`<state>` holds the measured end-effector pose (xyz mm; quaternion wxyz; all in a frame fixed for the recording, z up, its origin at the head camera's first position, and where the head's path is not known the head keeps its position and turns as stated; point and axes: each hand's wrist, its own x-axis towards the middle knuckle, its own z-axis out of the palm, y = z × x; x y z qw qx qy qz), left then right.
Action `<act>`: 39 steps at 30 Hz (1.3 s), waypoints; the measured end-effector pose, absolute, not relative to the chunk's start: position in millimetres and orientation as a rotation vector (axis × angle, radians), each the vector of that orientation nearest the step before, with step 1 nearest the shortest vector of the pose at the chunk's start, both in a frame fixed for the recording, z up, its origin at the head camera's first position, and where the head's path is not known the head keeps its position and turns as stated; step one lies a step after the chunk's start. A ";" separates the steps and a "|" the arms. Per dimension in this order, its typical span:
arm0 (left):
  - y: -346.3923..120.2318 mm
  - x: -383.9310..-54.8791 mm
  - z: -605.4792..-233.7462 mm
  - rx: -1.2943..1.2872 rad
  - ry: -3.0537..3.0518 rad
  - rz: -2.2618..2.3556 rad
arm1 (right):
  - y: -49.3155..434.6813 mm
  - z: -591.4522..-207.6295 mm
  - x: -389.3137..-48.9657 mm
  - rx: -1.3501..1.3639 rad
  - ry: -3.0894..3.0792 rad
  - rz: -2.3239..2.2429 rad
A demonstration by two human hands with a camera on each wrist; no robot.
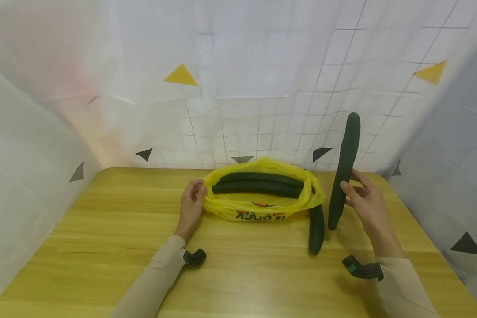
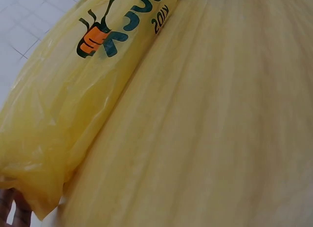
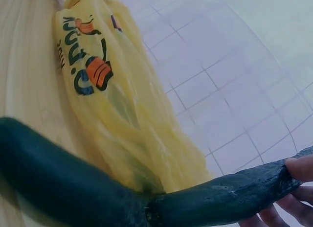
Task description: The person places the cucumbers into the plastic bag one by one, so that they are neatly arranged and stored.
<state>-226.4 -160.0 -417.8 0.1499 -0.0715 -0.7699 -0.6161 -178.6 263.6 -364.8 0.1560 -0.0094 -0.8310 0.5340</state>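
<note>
A yellow plastic bag [image 1: 262,212] with dark print lies on the table, its mouth spread wide. Inside it two cucumbers [image 1: 258,184] lie side by side. My left hand [image 1: 192,201] pinches the bag's left rim; in the left wrist view only some fingertips [image 2: 20,210] show at the lower corner. My right hand [image 1: 367,205] holds another cucumber [image 1: 345,168] nearly upright, right of the bag and raised off the table. One more cucumber [image 1: 316,229] rests on the table at the bag's right end, between the bag and the held one.
The wooden table [image 1: 103,247] ends at a white sheet wall [image 1: 242,110] with grid lines and triangle marks. Sheets also hang at the left and right sides. A dark device is strapped to each wrist.
</note>
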 end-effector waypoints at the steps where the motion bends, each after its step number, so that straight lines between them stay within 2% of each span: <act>1: -160.2 -226.3 -418.0 -0.205 -2.215 -1.770 | 261.9 -363.7 -179.6 -0.023 -2.378 1.532; 24: -158.9 -227.3 -418.8 -0.239 -2.215 -1.756 | 242.9 -357.1 -193.5 0.036 -2.317 1.554; 39: -159.5 -227.1 -417.9 -0.253 -2.205 -1.746 | 226.6 -348.5 -201.0 0.076 -2.122 1.765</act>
